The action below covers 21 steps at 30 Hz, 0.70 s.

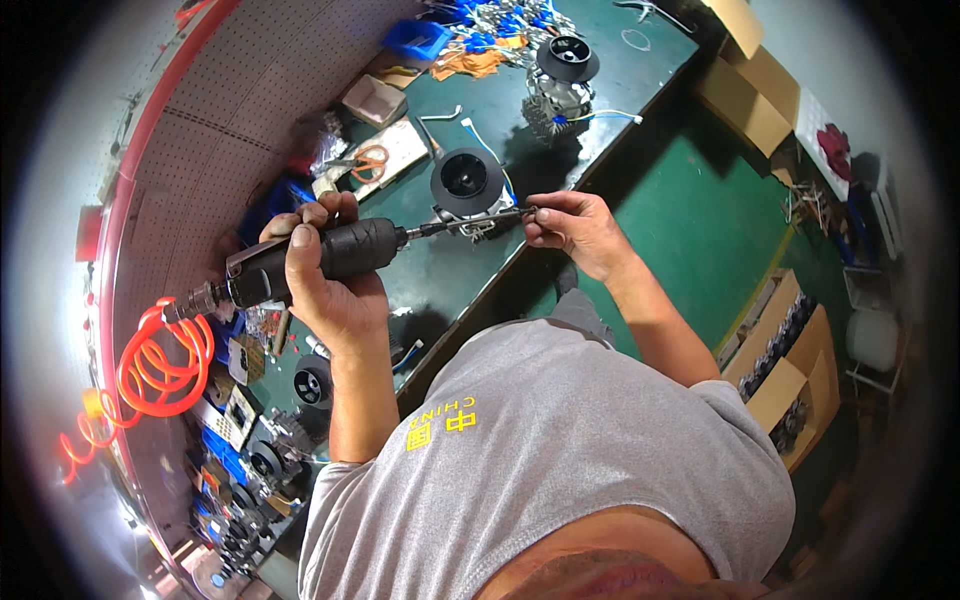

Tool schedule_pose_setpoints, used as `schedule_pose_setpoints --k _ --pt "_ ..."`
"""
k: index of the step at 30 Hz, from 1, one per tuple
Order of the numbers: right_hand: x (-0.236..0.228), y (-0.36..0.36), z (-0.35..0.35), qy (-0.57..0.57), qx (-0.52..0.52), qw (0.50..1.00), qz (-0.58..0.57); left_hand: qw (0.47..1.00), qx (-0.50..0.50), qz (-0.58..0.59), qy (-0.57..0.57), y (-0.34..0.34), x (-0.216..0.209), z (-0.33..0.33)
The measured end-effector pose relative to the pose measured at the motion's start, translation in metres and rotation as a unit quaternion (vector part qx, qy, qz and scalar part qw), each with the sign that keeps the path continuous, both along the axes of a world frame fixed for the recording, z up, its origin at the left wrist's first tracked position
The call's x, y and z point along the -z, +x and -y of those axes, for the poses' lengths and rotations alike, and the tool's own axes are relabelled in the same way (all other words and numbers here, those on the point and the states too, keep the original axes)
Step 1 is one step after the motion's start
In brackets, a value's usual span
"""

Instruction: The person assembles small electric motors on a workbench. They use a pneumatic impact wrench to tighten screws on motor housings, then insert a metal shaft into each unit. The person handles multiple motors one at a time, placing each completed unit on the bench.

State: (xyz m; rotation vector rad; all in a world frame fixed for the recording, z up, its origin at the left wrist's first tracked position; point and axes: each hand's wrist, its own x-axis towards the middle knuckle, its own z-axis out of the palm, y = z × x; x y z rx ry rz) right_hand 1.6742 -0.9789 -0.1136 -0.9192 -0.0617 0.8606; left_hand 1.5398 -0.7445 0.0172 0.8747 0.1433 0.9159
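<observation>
My left hand [335, 305] is wrapped round a black air screwdriver [360, 248], held level above the bench, its long thin bit [450, 226] pointing right. At the bit's tip, my right hand [580, 232] is closed in a pinch. A tiny dark piece shows between thumb and fingers there, too small to name. Just beyond the bit, a motor unit with a round black fan housing [466, 180] stands on the bench, partly hidden by the bit. An orange coiled air hose [165, 370] runs from the screwdriver's rear end.
The green bench [440, 290] holds a second motor unit [562, 75] farther back, orange-handled scissors [369, 163], a blue tray [417, 40] and several more motor units at lower left. Cardboard boxes [790, 375] stand on the green floor at right. A pegboard wall [245, 90] borders the bench's left.
</observation>
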Motion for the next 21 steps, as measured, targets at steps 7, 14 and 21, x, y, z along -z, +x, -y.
schedule_pose_setpoints --k 7,14,21 --pt "0.012 0.063 0.009 0.063 -0.126 0.985 -0.096 0.998 -0.054 0.003 -0.018 0.029 0.003 0.015" --pt "0.005 0.101 0.007 0.057 -0.191 0.977 -0.079 0.994 -0.107 0.01 -0.029 0.045 0.0 0.026" --pt "0.005 0.106 -0.009 0.057 -0.215 0.97 -0.096 0.987 -0.153 0.016 -0.044 0.041 0.004 0.02"
